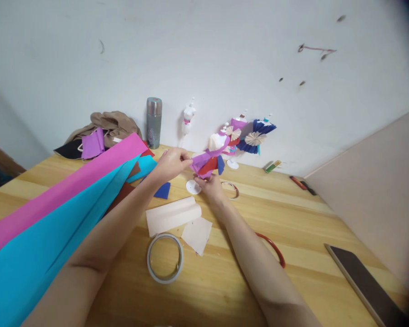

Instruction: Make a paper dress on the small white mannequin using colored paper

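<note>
A small white dress form (193, 186) on a round base stands tilted in front of me, wrapped in purple paper (200, 162) with red and blue paper pieces at its lower part. The fingertips of my left hand (173, 164) are closed on the purple paper's left edge. My right hand (211, 187) is closed at the lower end of the same form, just above the base; its fingers are partly hidden. Close behind are a purple-dressed form (238, 123) and a navy-dressed form (263, 127) with cream paper fans. A mostly bare white form (188, 120) stands farther left.
Long pink (75, 181) and turquoise paper sheets (71, 213) lie at left. Nearer me are cream paper (172, 215) and a tape roll (150, 259). A steel flask (154, 125), brown cloth (114, 123) and purple mask (93, 144) line the wall. A phone (364, 281) lies right.
</note>
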Tool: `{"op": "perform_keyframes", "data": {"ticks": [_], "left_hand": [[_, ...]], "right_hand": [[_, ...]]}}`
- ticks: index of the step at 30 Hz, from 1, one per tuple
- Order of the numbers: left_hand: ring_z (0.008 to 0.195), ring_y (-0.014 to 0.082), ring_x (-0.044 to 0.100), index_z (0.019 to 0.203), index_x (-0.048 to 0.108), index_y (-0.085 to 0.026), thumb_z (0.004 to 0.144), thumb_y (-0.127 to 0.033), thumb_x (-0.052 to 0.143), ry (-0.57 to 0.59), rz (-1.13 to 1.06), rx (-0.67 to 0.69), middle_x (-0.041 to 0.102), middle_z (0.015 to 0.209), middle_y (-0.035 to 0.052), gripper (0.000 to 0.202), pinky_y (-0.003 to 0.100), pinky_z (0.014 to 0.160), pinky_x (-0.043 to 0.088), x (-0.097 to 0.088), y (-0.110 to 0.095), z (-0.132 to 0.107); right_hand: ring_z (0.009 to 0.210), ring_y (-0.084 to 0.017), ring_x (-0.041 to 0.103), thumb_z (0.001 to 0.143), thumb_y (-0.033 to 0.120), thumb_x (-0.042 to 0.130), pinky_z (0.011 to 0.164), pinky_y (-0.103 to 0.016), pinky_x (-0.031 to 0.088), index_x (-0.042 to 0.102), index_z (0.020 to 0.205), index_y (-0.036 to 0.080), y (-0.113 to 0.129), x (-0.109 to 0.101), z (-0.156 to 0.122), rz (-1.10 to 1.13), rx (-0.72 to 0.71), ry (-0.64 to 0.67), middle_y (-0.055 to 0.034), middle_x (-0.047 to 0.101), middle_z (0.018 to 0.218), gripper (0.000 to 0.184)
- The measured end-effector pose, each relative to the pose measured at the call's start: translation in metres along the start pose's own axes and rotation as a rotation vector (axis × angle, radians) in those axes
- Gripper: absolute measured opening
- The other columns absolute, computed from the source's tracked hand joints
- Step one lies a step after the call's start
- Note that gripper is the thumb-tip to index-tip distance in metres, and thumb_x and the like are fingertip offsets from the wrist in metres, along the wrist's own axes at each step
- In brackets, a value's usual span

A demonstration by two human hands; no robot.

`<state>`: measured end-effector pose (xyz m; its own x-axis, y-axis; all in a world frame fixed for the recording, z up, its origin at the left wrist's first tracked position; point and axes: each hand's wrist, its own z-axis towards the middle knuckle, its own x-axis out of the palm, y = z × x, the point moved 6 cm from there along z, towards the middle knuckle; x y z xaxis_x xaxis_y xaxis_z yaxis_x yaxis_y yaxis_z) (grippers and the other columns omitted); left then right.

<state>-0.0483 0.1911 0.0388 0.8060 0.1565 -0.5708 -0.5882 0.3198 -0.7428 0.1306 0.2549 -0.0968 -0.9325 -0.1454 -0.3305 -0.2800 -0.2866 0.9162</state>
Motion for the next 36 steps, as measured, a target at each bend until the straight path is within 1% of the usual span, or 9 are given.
{"op": "perform_keyframes", "data": {"ticks": [7,12,19,22,26,29,32,34,36], "left_hand": [[0.063,0.0141,0.049,0.06,0.056,-0.019,0.069,-0.028,0.059,0.013,0.017,-0.015,0.057,0.06,-0.0021,0.014,0.028,0.058,0.033,-0.001,-0.001,0.0],[0.064,0.0141,0.05,0.061,0.056,-0.019,0.068,-0.026,0.063,0.025,-0.017,-0.017,0.056,0.061,-0.0029,0.012,0.027,0.059,0.037,0.001,0.003,0.001],[0.065,0.0144,0.051,0.061,0.054,-0.019,0.069,-0.031,0.065,0.015,-0.05,0.013,0.054,0.061,-0.003,0.018,0.027,0.061,0.039,0.003,0.006,0.002],[0.066,0.0152,0.054,0.061,0.054,-0.019,0.068,-0.03,0.065,0.012,-0.06,0.014,0.056,0.061,-0.0026,0.017,0.027,0.061,0.041,0.005,0.008,0.003],[0.069,0.0162,0.058,0.066,0.062,-0.019,0.068,-0.032,0.068,0.037,-0.064,0.001,0.063,0.065,-0.0008,0.015,0.027,0.062,0.043,0.003,0.005,0.002],[0.07,0.0168,0.06,0.071,0.069,-0.019,0.069,-0.036,0.071,0.084,-0.047,-0.024,0.066,0.067,0.0,0.018,0.026,0.061,0.044,-0.002,-0.001,-0.001],[0.076,0.0191,0.064,0.077,0.072,-0.019,0.072,-0.041,0.07,0.089,0.022,-0.055,0.07,0.074,0.0018,0.023,0.027,0.065,0.047,-0.009,-0.006,-0.004],[0.087,0.0226,0.067,0.089,0.074,-0.018,0.075,-0.046,0.07,0.051,0.068,-0.077,0.075,0.088,0.0046,0.031,0.031,0.076,0.051,-0.013,-0.006,-0.006],[0.108,0.0275,0.066,0.112,0.072,-0.017,0.075,-0.049,0.071,0.013,0.078,-0.061,0.073,0.116,0.0088,0.049,0.037,0.094,0.05,-0.013,-0.008,-0.006]], "right_hand": [[0.071,-0.023,0.066,0.068,0.036,0.07,0.065,-0.034,0.051,0.07,0.078,0.017,0.015,-0.006,-0.005,-0.03,0.035,0.072,-0.0077,0.075,0.078,0.021],[0.066,-0.021,0.063,0.066,0.031,0.071,0.062,-0.033,0.048,0.068,0.071,0.018,0.03,-0.014,-0.011,-0.083,0.087,0.148,-0.0059,0.071,0.071,0.014],[0.056,-0.016,0.058,0.06,0.022,0.077,0.054,-0.029,0.047,0.073,0.068,0.016,0.042,-0.035,-0.017,-0.138,0.159,0.291,-0.0011,0.067,0.059,0.011],[0.049,-0.016,0.058,0.061,0.018,0.076,0.046,-0.027,0.045,0.075,0.07,0.016,0.045,-0.056,-0.017,-0.165,0.192,0.256,-0.0025,0.068,0.058,0.01],[0.053,-0.019,0.065,0.069,0.019,0.072,0.044,-0.028,0.049,0.073,0.072,0.015,0.055,-0.09,-0.011,-0.188,0.164,0.08,-0.0087,0.072,0.065,0.004],[0.067,-0.024,0.072,0.078,0.026,0.068,0.053,-0.033,0.056,0.074,0.083,0.015,0.072,-0.11,-0.009,-0.197,0.074,-0.099,-0.0122,0.075,0.079,0.013],[0.1,-0.028,0.072,0.083,0.032,0.065,0.08,-0.042,0.06,0.074,0.104,0.018,0.091,-0.115,-0.012,-0.197,-0.057,-0.224,-0.0136,0.076,0.106,0.027],[0.118,-0.028,0.066,0.084,0.035,0.066,0.096,-0.047,0.055,0.071,0.117,0.022,0.103,-0.107,-0.014,-0.17,-0.18,-0.234,-0.012,0.072,0.124,0.036],[0.124,-0.029,0.063,0.084,0.036,0.067,0.101,-0.05,0.052,0.068,0.124,0.025,0.109,-0.094,-0.013,-0.113,-0.299,-0.194,-0.0113,0.068,0.131,0.042]]}}
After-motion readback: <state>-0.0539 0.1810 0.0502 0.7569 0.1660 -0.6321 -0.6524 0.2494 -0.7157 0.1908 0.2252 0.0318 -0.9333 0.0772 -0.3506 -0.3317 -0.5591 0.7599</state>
